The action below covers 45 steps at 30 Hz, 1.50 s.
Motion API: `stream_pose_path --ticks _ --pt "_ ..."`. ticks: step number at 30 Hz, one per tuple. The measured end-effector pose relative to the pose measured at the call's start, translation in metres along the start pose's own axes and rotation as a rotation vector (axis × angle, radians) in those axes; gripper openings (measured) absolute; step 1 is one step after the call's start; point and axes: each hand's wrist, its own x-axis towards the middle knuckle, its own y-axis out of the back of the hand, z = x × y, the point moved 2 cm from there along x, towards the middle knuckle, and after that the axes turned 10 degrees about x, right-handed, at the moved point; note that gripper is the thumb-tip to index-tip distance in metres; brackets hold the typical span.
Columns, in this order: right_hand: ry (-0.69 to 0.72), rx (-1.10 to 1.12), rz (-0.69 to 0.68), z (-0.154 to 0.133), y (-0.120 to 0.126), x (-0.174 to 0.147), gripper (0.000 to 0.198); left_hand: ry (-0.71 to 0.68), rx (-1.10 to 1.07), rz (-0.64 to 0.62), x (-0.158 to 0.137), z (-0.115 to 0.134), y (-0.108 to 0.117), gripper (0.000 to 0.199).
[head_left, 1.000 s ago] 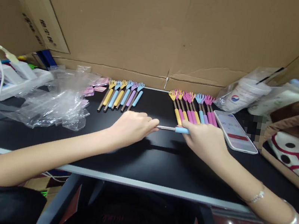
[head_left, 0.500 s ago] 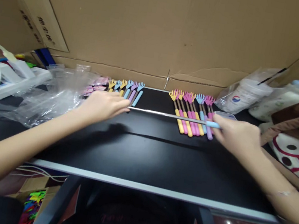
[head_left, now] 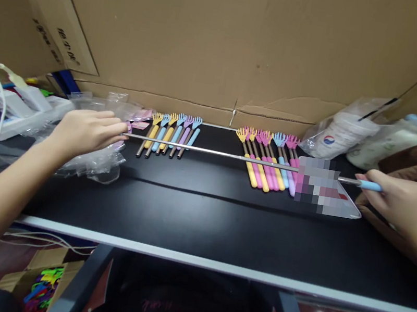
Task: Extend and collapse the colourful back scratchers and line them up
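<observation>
Stretched level above the table is a telescopic back scratcher [head_left: 209,151], its thin metal rod drawn out long. My left hand [head_left: 88,131] is closed on its left end, and whatever is at that end is hidden by the fingers. At the right, my right hand [head_left: 402,205] grips the light-blue sleeve [head_left: 370,186] on the rod. Behind the rod lie two rows of claw-headed back scratchers: a left group [head_left: 172,133] with yellow, blue and purple parts, and a right group [head_left: 267,160] in yellow, pink, blue and purple.
Clear plastic bags [head_left: 93,159] and a white power strip [head_left: 12,117] with cables lie at the left. A bagged cup [head_left: 338,134], a bottle [head_left: 404,139] and a partly pixelated flat item [head_left: 346,207] are at the right. Cardboard [head_left: 212,35] walls the back.
My hands have moved apart, left hand leftward and right hand rightward, and the rod between them has lengthened. The left row of scratchers and the flat item at the right are now uncovered.
</observation>
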Motion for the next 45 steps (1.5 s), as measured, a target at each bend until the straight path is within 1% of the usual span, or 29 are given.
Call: stream_pose_path --ticks 3,6,11,14,18,21,26,27,30,33,38,41,45 --pt "-0.095 -0.037 -0.116 0.018 -0.012 0.006 0.033 0.028 0.021 -0.033 -0.007 -0.008 -0.004 0.044" --pt "-0.105 -0.044 -0.17 0.029 -0.02 0.009 0.034 0.027 0.062 -0.058 -0.013 -0.013 -0.008 0.042" --pt "-0.053 -0.032 -0.106 0.036 -0.026 0.006 0.032 -0.02 0.127 -0.051 -0.015 -0.014 -0.011 0.042" --pt "-0.055 -0.024 -0.086 0.037 -0.03 0.004 0.034 -0.032 0.137 -0.058 -0.016 -0.012 -0.01 0.045" --pt "-0.097 0.004 -0.118 0.037 -0.031 0.005 0.042 -0.032 0.178 -0.068 -0.019 -0.01 -0.008 0.047" --pt "-0.094 0.049 -0.154 0.036 -0.032 0.004 0.047 -0.038 0.204 -0.077 -0.018 -0.01 -0.006 0.045" --pt "-0.061 0.044 -0.08 0.039 -0.035 0.003 0.047 -0.069 0.199 -0.08 -0.012 -0.008 -0.009 0.046" --pt "-0.057 0.058 -0.093 0.04 -0.035 0.003 0.046 -0.08 0.189 -0.08 -0.012 -0.008 -0.01 0.047" --pt "-0.089 0.118 -0.202 0.039 -0.031 0.006 0.041 -0.084 0.161 -0.072 -0.011 -0.008 -0.015 0.044" --pt "-0.133 0.157 -0.271 0.036 -0.024 0.009 0.042 -0.078 0.118 -0.068 -0.012 -0.011 -0.018 0.038" --pt "-0.195 0.163 -0.296 0.034 -0.026 0.009 0.045 -0.058 0.071 -0.091 -0.011 -0.01 -0.014 0.035" --pt "-0.205 0.166 -0.302 0.036 -0.028 0.008 0.049 -0.048 0.07 -0.114 -0.009 -0.007 -0.009 0.035" --pt "-0.206 0.151 -0.274 0.034 -0.026 0.006 0.052 -0.031 0.088 -0.121 -0.006 -0.005 -0.005 0.033"
